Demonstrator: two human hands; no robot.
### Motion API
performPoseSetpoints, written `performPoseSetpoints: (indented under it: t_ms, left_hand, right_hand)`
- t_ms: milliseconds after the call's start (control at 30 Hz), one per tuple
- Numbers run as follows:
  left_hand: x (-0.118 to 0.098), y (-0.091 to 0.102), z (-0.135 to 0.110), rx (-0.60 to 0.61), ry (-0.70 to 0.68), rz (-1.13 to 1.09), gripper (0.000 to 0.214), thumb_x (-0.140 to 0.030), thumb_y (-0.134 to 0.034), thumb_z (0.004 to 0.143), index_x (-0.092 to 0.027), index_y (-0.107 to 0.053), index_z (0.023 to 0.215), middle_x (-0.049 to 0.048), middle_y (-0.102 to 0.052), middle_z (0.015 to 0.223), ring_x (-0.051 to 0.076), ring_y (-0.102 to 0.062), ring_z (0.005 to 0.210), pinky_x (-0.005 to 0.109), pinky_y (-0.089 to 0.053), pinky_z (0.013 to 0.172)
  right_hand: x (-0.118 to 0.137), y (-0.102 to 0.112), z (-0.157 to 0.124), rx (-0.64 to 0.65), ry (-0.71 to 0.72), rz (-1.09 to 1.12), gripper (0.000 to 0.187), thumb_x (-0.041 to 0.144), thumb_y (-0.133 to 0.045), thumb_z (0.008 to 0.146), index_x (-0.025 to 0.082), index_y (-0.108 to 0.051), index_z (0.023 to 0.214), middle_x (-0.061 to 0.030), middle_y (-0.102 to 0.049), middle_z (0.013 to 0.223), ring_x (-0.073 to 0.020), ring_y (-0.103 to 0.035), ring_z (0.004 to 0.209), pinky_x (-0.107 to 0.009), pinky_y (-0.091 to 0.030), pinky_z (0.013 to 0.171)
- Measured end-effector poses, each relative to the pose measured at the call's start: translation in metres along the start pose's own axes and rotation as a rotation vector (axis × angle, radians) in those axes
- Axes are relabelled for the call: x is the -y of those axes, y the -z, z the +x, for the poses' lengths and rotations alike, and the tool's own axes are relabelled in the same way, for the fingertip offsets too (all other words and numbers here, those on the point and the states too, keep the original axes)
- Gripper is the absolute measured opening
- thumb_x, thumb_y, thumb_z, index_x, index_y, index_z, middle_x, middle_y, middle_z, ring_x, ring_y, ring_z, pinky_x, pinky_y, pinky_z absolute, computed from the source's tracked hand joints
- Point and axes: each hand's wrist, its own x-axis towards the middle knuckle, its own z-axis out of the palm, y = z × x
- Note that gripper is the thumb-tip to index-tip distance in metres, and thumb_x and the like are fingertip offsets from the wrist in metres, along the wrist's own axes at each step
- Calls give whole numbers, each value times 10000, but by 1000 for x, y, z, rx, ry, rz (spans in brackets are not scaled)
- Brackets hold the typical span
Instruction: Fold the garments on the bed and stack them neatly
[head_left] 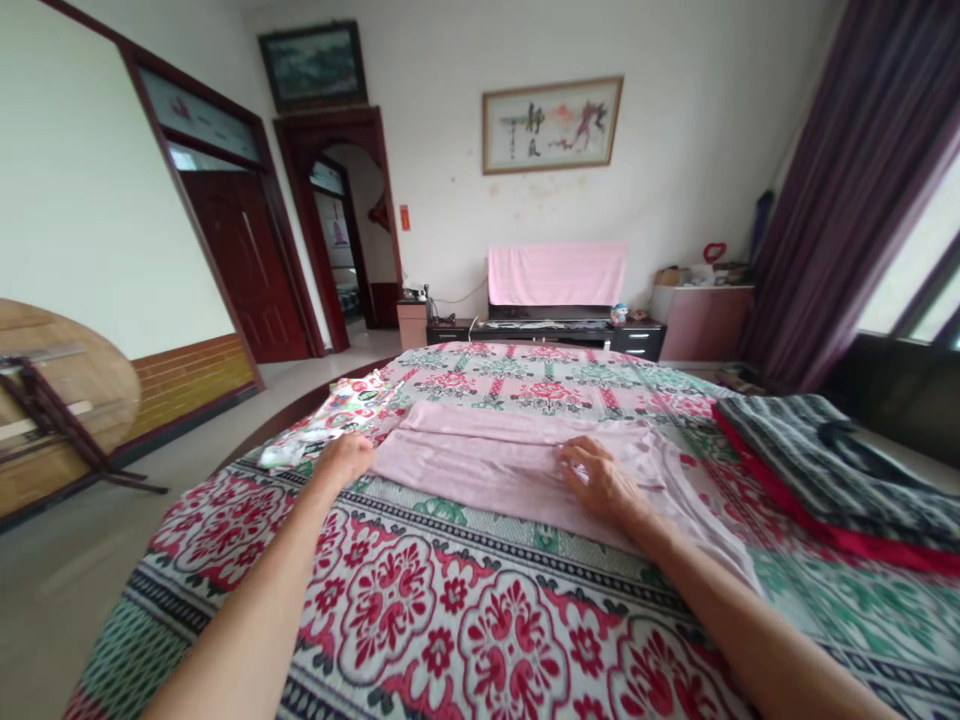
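Note:
A pale pink garment (480, 462) lies folded lengthwise across the patterned cloth (517, 640), with light wrinkles along it. At its left end my left hand (345, 458) is closed on the edge of the fabric. My right hand (600, 482) rests on the garment right of its middle, fingers bent and pinching the fabric. To the right of that hand, a looser part of the garment spreads toward me, partly behind my forearm. The garment's exact kind cannot be made out.
Beyond my left hand lies a crumpled white printed cloth (349, 405). On the right sits a folded black-and-grey striped textile (825, 460) over a red one (795, 515). A round wooden tabletop (67, 390) leans at far left. A pink towel (557, 273) covers a screen by the wall.

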Motion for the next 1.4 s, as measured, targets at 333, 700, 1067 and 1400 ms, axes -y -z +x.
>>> performPoseSetpoints:
  t_ms: [333, 700, 1067, 1400]
  left_hand:
    - [33, -13, -4, 67, -84, -55, 139, -276, -581, 643, -212, -690, 701, -23, -623, 637, 155, -585, 689, 210, -355, 567]
    - [28, -10, -4, 36, 46, 1, 209, -296, -544, 671, -229, -724, 751, 45, -718, 789, 215, -654, 792, 245, -398, 599]
    - [23, -14, 2, -4, 62, 66, 310, -228, -529, 704, -228, -741, 931, 89, -725, 1004, 282, -654, 961, 318, -484, 750]
    - [8, -70, 17, -33, -259, 94, 522, -444, -367, 886, -173, -548, 1295, 111, -441, 1452, 263, -453, 1287, 385, -339, 1072]
  right_hand:
    - [58, -3, 1, 324, 302, 22, 134, 168, -517, 816, 180, -646, 851, -70, -617, 855, -178, -570, 812, -292, -451, 747]
    - [56, -2, 2, 285, 285, 17, 179, 116, -432, 855, 174, -573, 760, -45, -579, 774, -145, -537, 722, -252, -397, 667]
    - [61, -1, -1, 255, 273, 116, 159, 235, -487, 890, 166, -628, 911, -66, -623, 838, -161, -576, 780, -272, -450, 731]
    - [68, -14, -10, 277, 209, 34, 283, 281, -431, 946, 190, -604, 1149, -94, -614, 1138, -193, -545, 1062, -341, -407, 938]
